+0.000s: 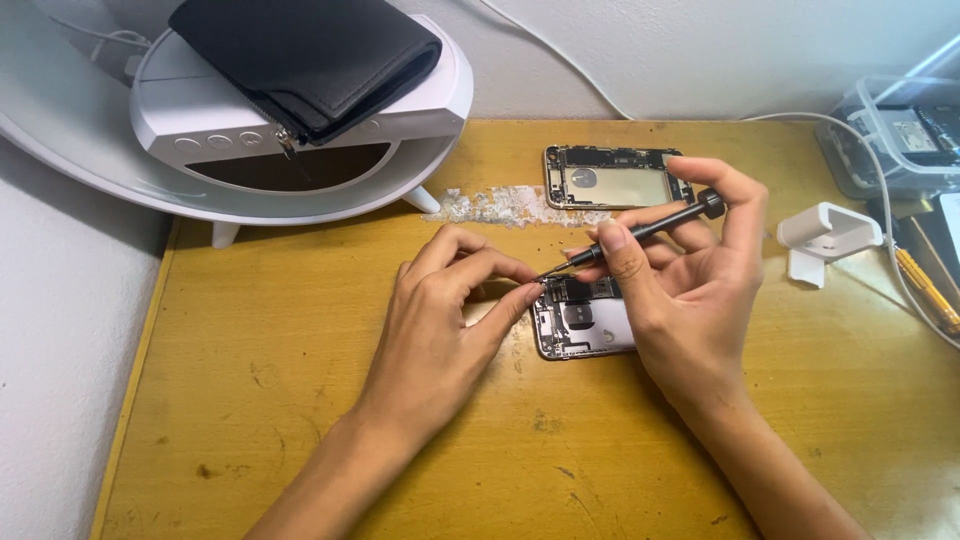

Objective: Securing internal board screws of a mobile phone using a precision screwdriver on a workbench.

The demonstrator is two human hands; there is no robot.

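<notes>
An opened phone body (pixel 585 325) lies on the yellow wooden table (pixel 300 400), its inner parts facing up. My right hand (pixel 680 290) grips a thin black screwdriver (pixel 650 228), whose tip points down-left to the phone's upper left corner. My left hand (pixel 450 320) rests beside the phone, thumb and forefinger pinched at that same corner by the tip. Whether something tiny sits between those fingers cannot be made out. A second opened phone shell (pixel 612 178) lies farther back on the table.
A white round device on legs (pixel 300 130) carries a black wallet (pixel 300 55) at the back left. A small white stand (pixel 825 235), a white cable (pixel 885 200), a clear box of parts (pixel 900 135) and a yellow-handled tool (pixel 925 285) sit at the right.
</notes>
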